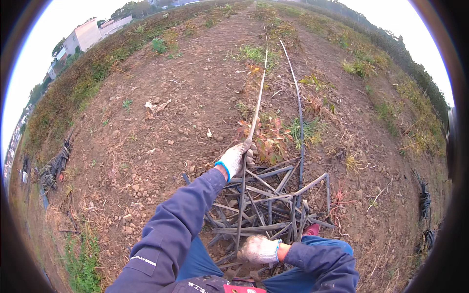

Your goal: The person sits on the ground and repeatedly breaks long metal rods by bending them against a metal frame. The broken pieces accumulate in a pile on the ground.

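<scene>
My left hand (237,157), in a white knit work glove soiled with earth, reaches forward and grips a flat strip of drip irrigation tape (259,96). The strip runs from that hand far up the row, and its near part drops towards my lap. My right hand (257,249), gloved alike, is closed around the lower end of the same strip, close to my body. Between and below my hands lies a loose, sharply bent heap of dark tape (253,230). A second tape (297,93) stretches along the row to the right and meets the heap.
Reddish leafy plants (270,141) and a grass tuft (307,129) grow by the tapes. Tied bundles of dark tape lie at the left (56,166) and right (425,201). Stony bare soil (154,154) spreads leftward. My red shoe (311,230) touches the heap's right side.
</scene>
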Tool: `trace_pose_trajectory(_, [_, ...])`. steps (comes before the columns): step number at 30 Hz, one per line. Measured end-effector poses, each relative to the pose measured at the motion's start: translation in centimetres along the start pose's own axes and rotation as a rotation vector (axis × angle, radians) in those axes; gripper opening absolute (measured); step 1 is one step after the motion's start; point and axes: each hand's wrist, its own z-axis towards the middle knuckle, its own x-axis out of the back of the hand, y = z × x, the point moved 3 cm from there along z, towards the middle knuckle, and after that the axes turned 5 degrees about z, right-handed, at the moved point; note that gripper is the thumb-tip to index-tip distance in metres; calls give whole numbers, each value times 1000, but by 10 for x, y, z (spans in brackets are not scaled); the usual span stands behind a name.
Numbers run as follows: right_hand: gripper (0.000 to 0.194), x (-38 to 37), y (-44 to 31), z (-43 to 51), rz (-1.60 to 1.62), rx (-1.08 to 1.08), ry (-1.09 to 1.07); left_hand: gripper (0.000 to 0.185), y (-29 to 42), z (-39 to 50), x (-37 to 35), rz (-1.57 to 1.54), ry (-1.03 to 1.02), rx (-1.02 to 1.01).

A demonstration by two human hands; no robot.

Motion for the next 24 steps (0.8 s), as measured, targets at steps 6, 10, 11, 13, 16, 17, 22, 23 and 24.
trace_pose_trajectory(6, [19, 21, 86, -30, -252, -429, 205, 29, 18, -32, -44, 342, -115, -278])
trace_pose_trajectory(10, [24, 65, 143, -50, 461, -648, 673, 25, -35, -71, -85, 601, -392, -111])
trace_pose_trajectory(11, [25, 71, 151, -53, 1004, -651, 904, 21, -51, -78, -90, 822, -425, -130])
trace_pose_trajectory(13, [27, 84, 159, -59, 1815, -508, 1238, 18, -78, -95, -95, 1161, -588, -381])
trace_pose_trajectory(16, [31, 96, 147, -55, 1970, -386, 1277, 17, -114, -113, -97, 1454, -794, -740])
trace_pose_trajectory(17, [33, 99, 142, -54, 2006, -359, 1251, 16, -123, -116, -95, 1529, -859, -719])
trace_pose_trajectory(22, [41, 111, 128, -58, 1934, -357, 1369, 15, -140, -120, -89, 1701, -955, -680])
trace_pose_trajectory(23, [39, 114, 126, -60, 1888, -454, 1383, 15, -142, -118, -87, 1758, -935, -609])
trace_pose_trajectory(24, [34, 120, 122, -59, 1839, -444, 1358, 18, -140, -114, -83, 1694, -931, -582])
